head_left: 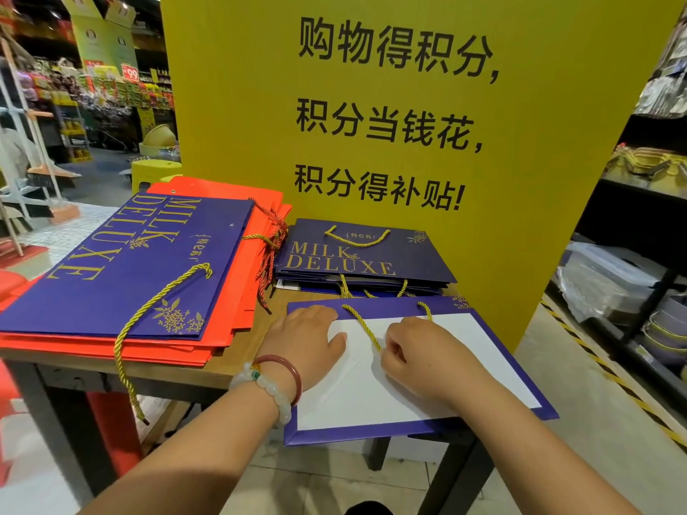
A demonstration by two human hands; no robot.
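The flat bag (pixel 464 366) lies at the near edge of the wooden table (pixel 245 351) with its white inner side up, and its near corner hangs over the edge toward the person. The left hand (pixel 305 340) rests on it with straight fingers, probably to press the sheet down so that it does not slide. The right hand (pixel 412 354) has curled fingers and pinches the gold cord (pixel 362 325), it seems in order to pull the handle through the far border. Its fingertips are turned under, so how exactly they hold the cord is not visible, and the holes for the cord are too small to see. Behind waits a stack of finished bags (pixel 357 258). At the left a large purple sheet (pixel 130 269) covers orange sheets (pixel 238 284), whose number cannot be counted.
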